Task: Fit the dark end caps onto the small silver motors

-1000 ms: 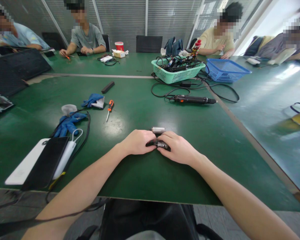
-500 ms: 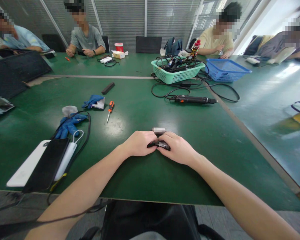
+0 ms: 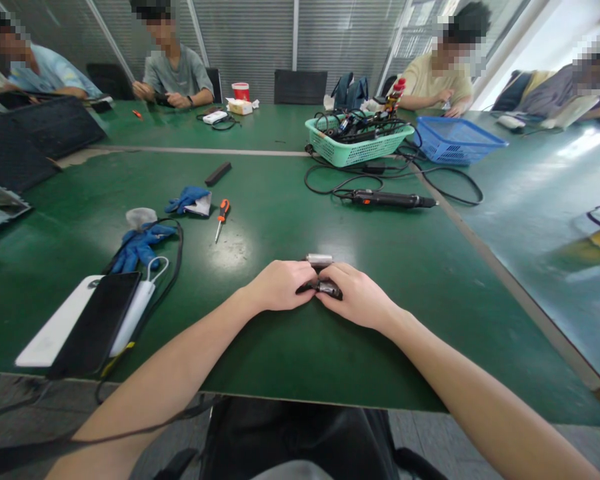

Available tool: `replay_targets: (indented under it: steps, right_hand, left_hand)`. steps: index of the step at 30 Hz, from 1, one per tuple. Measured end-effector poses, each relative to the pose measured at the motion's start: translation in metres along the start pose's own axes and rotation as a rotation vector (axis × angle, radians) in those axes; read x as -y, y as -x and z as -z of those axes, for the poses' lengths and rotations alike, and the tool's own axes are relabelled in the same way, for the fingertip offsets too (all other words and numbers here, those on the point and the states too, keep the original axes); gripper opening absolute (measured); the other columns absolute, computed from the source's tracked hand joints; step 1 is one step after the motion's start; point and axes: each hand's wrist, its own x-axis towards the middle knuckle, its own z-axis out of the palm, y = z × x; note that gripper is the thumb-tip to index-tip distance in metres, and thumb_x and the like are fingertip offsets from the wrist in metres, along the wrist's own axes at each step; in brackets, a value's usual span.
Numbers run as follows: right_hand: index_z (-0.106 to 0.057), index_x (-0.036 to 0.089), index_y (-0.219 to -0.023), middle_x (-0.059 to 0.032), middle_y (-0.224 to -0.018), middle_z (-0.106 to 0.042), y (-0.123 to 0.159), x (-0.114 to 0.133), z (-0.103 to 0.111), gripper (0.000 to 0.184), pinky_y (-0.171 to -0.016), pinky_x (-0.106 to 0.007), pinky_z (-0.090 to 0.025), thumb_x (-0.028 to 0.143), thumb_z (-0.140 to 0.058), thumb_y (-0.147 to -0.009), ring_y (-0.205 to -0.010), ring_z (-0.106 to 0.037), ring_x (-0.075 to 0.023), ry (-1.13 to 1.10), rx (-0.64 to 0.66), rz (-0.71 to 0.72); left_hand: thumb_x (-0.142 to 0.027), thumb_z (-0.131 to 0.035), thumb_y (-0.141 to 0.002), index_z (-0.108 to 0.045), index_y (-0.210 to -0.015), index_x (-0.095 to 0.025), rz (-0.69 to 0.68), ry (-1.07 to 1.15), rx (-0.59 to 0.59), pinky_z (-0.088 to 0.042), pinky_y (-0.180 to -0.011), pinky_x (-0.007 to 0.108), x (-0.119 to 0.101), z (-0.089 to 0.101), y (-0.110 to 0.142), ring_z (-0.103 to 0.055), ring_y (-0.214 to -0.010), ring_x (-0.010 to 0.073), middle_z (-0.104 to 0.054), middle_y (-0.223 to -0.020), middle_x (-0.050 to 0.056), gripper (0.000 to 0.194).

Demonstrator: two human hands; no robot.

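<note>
Black moulded part (image 3: 329, 289) sits between your hands on the green surface (image 3: 260, 353), its long axis running crosswise to you, left to right. A short silver metal cylinder (image 3: 319, 260) lies just beyond it, past your fingertips, also crosswise. It appears to touch the black part, but your fingers hide any join. Your left hand (image 3: 280, 285) and right hand (image 3: 357, 295) rest palm down with fingers curled inward, closed on the part from opposite ends; neither is released. Both hands are about equally near it. An orange-handled screwdriver (image 3: 222, 219) lies well apart, ahead and to your left, with its steel shaft pointing toward you, near a pair of blue gloves (image 3: 140, 247).
</note>
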Motion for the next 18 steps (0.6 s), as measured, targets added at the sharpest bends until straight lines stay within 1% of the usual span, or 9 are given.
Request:
replay_targets:
  steps: [9, 18]
  right_hand:
    - [-0.06, 0.023, -0.104, -0.0082, -0.105, -0.067, 0.0002, -0.0006, 0.0012, 0.012, -0.086, -0.041, -0.054, 0.024, -0.063, -0.092, -0.099, -0.063, -0.0254, -0.019, -0.008, 0.015]
    - [-0.06, 0.022, -0.104, -0.0085, -0.106, -0.067, 0.0004, -0.0013, 0.0008, 0.012, -0.088, -0.042, -0.054, 0.024, -0.063, -0.092, -0.101, -0.063, -0.0258, -0.029, -0.001, 0.02]
  left_hand:
    - [-0.031, -0.059, -0.093, -0.062, -0.095, -0.02, 0.018, -0.006, 0.003, -0.05, -0.077, 0.029, -0.0014, 0.0008, -0.0004, -0.066, -0.091, 0.019, -0.067, -0.099, 0.004, 0.012]
    - [-0.031, -0.057, -0.093, -0.062, -0.096, -0.019, -0.003, 0.015, 0.012, -0.05, -0.078, 0.029, 0.0002, -0.0001, -0.0006, -0.065, -0.092, 0.0191, -0.067, -0.099, 0.004, 0.013]
